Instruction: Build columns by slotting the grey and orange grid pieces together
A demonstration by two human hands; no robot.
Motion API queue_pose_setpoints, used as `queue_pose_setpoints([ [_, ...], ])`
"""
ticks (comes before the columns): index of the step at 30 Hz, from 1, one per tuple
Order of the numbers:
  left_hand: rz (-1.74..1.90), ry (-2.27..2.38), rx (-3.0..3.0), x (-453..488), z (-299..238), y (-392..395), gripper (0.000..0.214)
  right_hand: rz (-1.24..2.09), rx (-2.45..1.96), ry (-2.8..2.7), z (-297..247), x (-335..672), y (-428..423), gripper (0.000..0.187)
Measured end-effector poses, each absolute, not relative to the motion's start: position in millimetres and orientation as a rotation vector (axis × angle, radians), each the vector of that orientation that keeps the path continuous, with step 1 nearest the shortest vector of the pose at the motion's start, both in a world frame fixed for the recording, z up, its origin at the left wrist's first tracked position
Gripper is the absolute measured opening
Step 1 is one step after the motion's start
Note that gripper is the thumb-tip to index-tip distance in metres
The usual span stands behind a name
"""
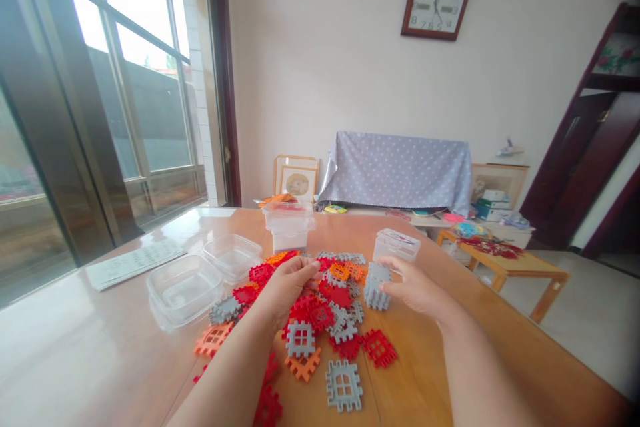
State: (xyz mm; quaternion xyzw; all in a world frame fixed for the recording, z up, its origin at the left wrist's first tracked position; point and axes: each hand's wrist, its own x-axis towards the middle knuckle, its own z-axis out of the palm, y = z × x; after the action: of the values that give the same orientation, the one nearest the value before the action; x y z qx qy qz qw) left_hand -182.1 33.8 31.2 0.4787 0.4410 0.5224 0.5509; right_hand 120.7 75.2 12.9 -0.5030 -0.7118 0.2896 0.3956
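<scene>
My left hand (296,275) is over the pile of interlocking plastic tiles, its thumb and fingers drawn together. Whether anything sits between those fingertips is hidden. On the right, my right hand (413,285) has its thumb and fingers around the near right side of a block-like stack of grey tiles (376,287), which stands on the table. Between and below the hands lie red tiles (336,294), an orange tile (303,365) and a grey window tile (300,339), loosely heaped. Another grey window tile (344,385) lies flat nearest to me.
Two clear plastic tubs (185,283) and a printed sheet (135,265) are on the left of the wooden table (425,373). Stacked clear containers (289,223) stand behind the pile, and a clear lidded box (397,245) behind the right hand. A small wooden stool (525,272) is beyond the right edge.
</scene>
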Motion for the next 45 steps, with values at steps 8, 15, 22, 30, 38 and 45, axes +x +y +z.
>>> queue_pose_setpoints([
  [8, 1.231, 1.08, 1.151, -183.0, 31.6, 33.6, 0.039, 0.802, -1.299, -1.781, 12.3, 121.9, 68.5, 0.059],
  [15, 1.241, 1.088, 1.13, -183.2, 33.5, 33.1, 0.042, 0.825, -1.32, -1.796, 5.9, 125.4, 71.3, 0.06],
  [22, 1.245, 1.1, 1.145, -184.1, 34.8, 32.6, 0.043, 0.875, -1.301, -1.817, 7.1, 126.5, 72.9, 0.056],
  [30, 1.247, 1.097, 1.141, -183.5, 32.1, 33.9, 0.043, 0.829, -1.306, -1.79, 8.3, 122.9, 68.6, 0.064],
  [38, 1.3, 1.159, 1.14, -192.6, 32.8, 36.7, 0.036, 0.618, -1.26, -1.756, 17.2, 110.8, 71.9, 0.051],
  [45, 1.407, 1.486, 1.361, -208.1, 17.7, 53.6, 0.013, 0.468, -1.135, -1.693, 22.0, 48.9, 50.4, 0.026],
])
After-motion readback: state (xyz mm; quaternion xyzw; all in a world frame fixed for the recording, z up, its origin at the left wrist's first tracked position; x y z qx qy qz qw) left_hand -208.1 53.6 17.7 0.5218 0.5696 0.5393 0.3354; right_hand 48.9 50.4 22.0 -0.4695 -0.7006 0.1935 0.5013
